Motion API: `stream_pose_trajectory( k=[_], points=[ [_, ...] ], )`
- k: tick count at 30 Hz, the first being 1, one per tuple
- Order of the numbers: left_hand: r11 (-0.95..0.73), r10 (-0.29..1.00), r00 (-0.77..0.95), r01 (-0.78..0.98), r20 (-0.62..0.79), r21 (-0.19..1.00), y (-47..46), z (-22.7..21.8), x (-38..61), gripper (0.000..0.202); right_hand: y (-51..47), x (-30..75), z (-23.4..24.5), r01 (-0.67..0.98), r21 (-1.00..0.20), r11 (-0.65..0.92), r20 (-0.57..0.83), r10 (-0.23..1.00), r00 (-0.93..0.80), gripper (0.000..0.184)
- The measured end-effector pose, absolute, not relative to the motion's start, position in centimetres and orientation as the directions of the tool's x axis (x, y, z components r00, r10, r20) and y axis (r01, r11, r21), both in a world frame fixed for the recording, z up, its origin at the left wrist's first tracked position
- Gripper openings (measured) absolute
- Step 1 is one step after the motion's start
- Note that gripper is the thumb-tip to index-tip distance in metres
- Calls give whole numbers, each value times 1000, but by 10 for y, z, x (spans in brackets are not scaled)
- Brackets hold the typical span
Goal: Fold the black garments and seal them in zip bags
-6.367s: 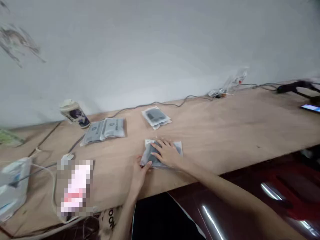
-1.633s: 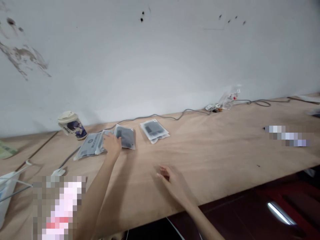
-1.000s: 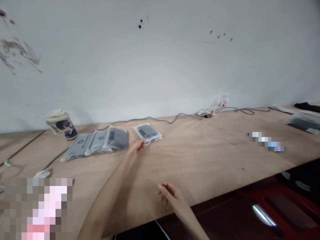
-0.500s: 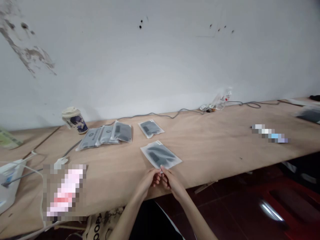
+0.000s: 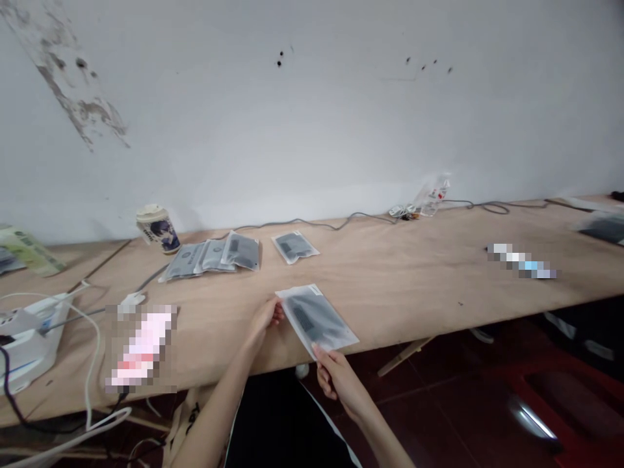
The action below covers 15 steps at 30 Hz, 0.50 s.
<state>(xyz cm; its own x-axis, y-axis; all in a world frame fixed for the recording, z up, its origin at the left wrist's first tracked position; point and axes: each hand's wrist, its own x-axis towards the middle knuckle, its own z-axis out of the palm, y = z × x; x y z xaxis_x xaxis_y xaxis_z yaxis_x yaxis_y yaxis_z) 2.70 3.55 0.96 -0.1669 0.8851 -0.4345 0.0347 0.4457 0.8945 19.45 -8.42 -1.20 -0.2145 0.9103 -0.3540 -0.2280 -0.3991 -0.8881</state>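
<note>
A frosted plastic bag [image 5: 327, 318] with something dark and folded inside is held in front of me, close to the table's front edge. My right hand [image 5: 340, 378] pinches its near corner between thumb and curled fingers. At its far left corner, my left hand [image 5: 267, 316] has its fingers bent and closed on the edge. A small pale label sits at the bag's far end. Beyond it lies a similar frosted bag [image 5: 294, 247], flat on the table. To the left, several more such bags [image 5: 214, 255] overlap in a row.
A paper coffee cup [image 5: 158, 229] stands behind the row. A white power strip [image 5: 36, 344] with cables and a blurred pink object [image 5: 143, 348] occupy the left. A grey cable [image 5: 336, 227] runs along the wall, past a clear plastic bag [image 5: 433, 195]. Another blurred object [image 5: 521, 261] lies right.
My hands have moved apart: the left slid to the bag's far left corner, while the right stays at the near corner. The bag has turned slightly and come nearer to me.
</note>
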Motion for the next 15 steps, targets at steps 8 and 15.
stream_pose_trajectory(
  k=[8, 15],
  points=[
    [430, 894, -172, 66, -415, 900, 54, 13, 16, 23, -88, 195, -10, -215, -886, -412, -371, 906, -205, 56],
    [379, 921, -105, 22, -374, 925, 40, 22, 16, 21, -88, 192, -10, -256, -870, -421, -376, 903, -207, 57]
  ],
)
